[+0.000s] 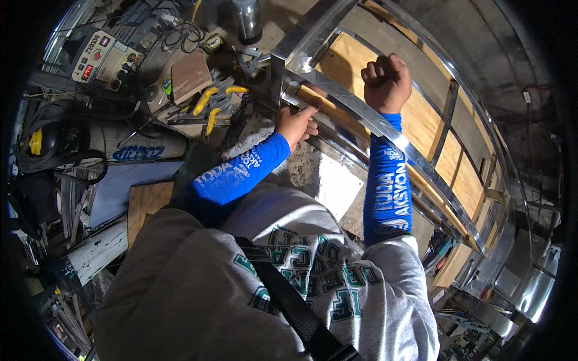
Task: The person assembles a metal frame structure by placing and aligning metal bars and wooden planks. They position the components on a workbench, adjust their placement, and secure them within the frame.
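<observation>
My left hand (295,125) is at the near corner of a shiny metal frame (349,105). Its fingers are curled and its index finger lies against the lower rail; whatever is in its grip is hidden. Beyond the near rail, my right hand (387,83) makes a fist over a plywood panel (415,117) inside the frame. That rail crosses in front of my right wrist. I cannot see whether anything is inside the fist. Blue sleeves cover both forearms.
Left of the frame lie yellow-handled pliers (206,101), a brown board piece (191,77) and a tape measure (213,43). A welding machine (99,60) with cables stands at the far left. A clear jar (246,23) stands at the back. Scrap metal crowds both sides.
</observation>
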`<state>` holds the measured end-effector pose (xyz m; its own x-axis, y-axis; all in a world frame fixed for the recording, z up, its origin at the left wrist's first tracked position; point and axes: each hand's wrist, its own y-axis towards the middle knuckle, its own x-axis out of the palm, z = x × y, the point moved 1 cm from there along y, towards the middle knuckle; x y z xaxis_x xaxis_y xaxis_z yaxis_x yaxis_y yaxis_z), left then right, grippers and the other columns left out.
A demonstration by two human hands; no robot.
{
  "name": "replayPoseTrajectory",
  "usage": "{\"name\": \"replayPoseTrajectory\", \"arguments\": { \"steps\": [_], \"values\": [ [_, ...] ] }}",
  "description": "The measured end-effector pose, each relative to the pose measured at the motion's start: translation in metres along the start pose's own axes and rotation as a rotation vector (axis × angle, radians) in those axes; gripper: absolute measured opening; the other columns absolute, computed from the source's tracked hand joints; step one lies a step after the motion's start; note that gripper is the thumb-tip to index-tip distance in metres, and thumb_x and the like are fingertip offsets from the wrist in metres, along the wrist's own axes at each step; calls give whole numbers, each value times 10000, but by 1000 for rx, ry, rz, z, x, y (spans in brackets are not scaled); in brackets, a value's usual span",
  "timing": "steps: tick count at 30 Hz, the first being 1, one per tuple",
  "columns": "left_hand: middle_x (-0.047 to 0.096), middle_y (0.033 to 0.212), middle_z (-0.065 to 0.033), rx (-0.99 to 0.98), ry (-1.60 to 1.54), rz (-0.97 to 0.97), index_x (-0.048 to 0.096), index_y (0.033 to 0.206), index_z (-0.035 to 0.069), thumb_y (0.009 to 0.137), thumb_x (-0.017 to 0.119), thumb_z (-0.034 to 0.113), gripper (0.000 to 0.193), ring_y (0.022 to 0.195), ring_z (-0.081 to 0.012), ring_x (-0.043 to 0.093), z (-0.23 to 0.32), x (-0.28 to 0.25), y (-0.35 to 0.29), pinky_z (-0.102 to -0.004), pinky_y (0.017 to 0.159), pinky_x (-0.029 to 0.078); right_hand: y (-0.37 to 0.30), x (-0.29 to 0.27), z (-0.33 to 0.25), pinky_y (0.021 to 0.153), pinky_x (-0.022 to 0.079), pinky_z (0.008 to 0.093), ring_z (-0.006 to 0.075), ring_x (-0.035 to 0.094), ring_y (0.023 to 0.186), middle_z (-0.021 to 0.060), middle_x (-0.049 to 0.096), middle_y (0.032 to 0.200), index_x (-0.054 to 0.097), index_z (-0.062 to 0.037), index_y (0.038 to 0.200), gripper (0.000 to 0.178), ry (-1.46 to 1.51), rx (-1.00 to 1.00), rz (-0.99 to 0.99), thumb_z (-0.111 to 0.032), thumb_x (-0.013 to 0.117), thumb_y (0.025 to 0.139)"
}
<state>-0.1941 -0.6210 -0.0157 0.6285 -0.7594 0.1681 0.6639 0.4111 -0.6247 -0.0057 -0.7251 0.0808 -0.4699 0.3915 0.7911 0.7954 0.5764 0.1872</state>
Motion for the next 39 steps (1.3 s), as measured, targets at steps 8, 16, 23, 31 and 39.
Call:
{"name": "replayPoseTrajectory", "arguments": {
  "steps": [8,16,23,31,39],
  "values": [
    [687,775,-50,-13,-60,20,665,965,70,913,753,407,352,621,-170,696,-4,5,-5,-295,543,514,-5,-5,1,498,374,334,186,480,500,61,522,605,594,-31,747,224,-361,-81,153,-179,620,913],
    [696,872,-32,-430,-170,-263,641,1007,97,832,700,744,672,715,-144,677,-15,-4,-30,-314,642,548,-20,-19,28,459,313,311,142,388,478,28,418,582,527,-45,702,231,-450,64,144,-137,577,908],
    [675,933,-30,-439,-21,-407,605,1067,78,804,606,867,832,770,-108,639,-15,15,-49,-293,725,549,-18,-27,41,472,365,308,169,467,486,47,493,584,599,-10,774,214,-431,110,142,-164,613,921],
    [732,900,-78,-452,213,-638,669,1012,45,854,646,782,754,712,-120,665,-25,22,-57,-261,659,543,10,-24,30,481,334,314,152,434,513,39,497,624,576,-46,739,194,-665,-182,-100,-126,593,916],
    [764,946,-114,-99,299,-699,732,1075,12,967,690,533,534,785,-137,697,-41,-61,-46,-281,723,556,17,1,30,470,329,302,135,450,499,13,503,594,619,-26,797,199,-530,-43,201,-149,574,946]
  ]
}}
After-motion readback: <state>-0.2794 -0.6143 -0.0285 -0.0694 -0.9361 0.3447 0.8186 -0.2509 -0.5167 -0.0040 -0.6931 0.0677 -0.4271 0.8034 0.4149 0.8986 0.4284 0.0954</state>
